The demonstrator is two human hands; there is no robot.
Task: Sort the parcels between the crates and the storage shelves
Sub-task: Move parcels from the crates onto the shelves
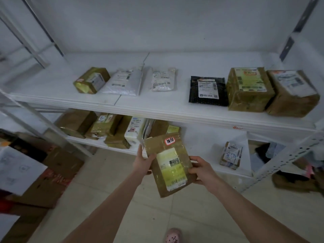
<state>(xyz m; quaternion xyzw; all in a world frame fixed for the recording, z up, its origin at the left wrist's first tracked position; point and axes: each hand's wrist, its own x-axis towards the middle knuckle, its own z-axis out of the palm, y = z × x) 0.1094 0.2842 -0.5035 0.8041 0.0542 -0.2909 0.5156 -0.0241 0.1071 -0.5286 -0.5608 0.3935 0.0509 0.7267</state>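
Holding a flat brown parcel (168, 165) in both hands, just in front of the lower shelf (201, 146).
My left hand (142, 163) grips its 9 o'clock edge and my right hand (201, 170) its 3 o'clock edge, fingers curled round it. Glossy clear tape wraps the cardboard, a pale yellow-green label covers the middle, and a red-bordered handwritten sticker sits at 12 o'clock.

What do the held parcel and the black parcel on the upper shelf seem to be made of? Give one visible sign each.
Held parcel: brown cardboard, seemingly wrapped in glossy clear tape; it glints and keeps flat edges. Black parcel: probably a soft plastic mailer bag, matt with a dotted pattern; it lies flat.
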